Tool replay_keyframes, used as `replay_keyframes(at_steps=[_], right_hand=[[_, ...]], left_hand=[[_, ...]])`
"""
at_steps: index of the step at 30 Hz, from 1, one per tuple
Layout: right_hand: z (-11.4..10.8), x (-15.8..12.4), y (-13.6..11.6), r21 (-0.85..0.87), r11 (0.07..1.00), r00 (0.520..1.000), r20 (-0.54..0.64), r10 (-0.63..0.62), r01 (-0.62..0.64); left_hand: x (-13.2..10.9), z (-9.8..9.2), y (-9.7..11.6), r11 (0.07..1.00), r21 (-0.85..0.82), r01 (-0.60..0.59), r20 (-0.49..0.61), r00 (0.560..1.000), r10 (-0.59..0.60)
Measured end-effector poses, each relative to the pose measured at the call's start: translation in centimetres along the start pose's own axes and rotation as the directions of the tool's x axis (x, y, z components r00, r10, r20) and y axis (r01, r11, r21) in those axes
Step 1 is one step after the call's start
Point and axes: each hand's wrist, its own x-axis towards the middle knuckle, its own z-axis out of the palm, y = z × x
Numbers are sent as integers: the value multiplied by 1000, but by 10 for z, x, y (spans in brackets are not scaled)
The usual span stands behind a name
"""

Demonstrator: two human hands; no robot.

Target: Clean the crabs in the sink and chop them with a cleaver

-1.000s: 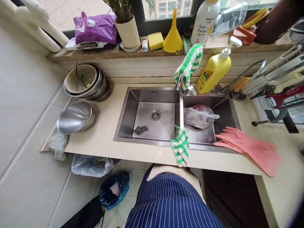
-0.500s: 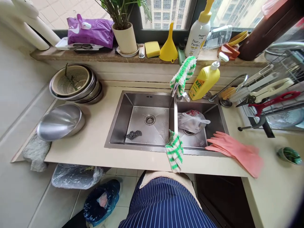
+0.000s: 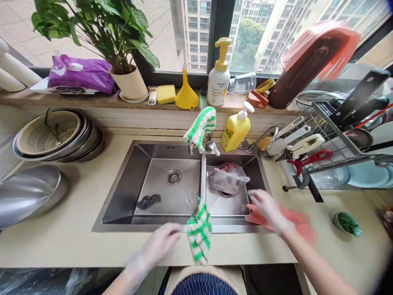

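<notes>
My left hand (image 3: pixel 162 241), in a thin clear glove, is over the counter's front edge, blurred, with loosely bent fingers and nothing seen in them. Just right of it, a green-and-white striped cloth (image 3: pixel 199 235) hangs over the sink's front rim. My right hand (image 3: pixel 267 207), gloved the same way, is above a pair of pink rubber gloves (image 3: pixel 294 221), fingers apart and pointing toward the small basin; whether it touches them I cannot tell. A tied plastic bag (image 3: pixel 227 178) lies over the drain in the small basin (image 3: pixel 242 205). The large basin (image 3: pixel 181 200) holds a dark chain-like scrubber (image 3: pixel 149 201).
A second striped cloth (image 3: pixel 201 128) covers the faucet. Behind stands a yellow soap bottle (image 3: pixel 236 131). Metal bowls (image 3: pixel 33 192) and a strainer (image 3: pixel 61 135) sit left. On the right are a dish rack (image 3: pixel 322 157), red-handled scissors (image 3: pixel 310 160) and a small green bowl (image 3: pixel 346 224).
Both hands have come into view from below. The camera view has tilted up and shifted right, so the sink appears lower and further left.
</notes>
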Motion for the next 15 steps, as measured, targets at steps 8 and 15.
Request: replay_keyframes(at_steps=[8, 15], right_hand=[[50, 155, 6, -268, 923, 943, 258, -208, 277], [53, 130, 20, -209, 887, 882, 335, -332, 413]], left_hand=[[200, 111, 137, 997, -73, 4, 117, 993, 5], [227, 114, 123, 989, -20, 144, 24, 989, -143]])
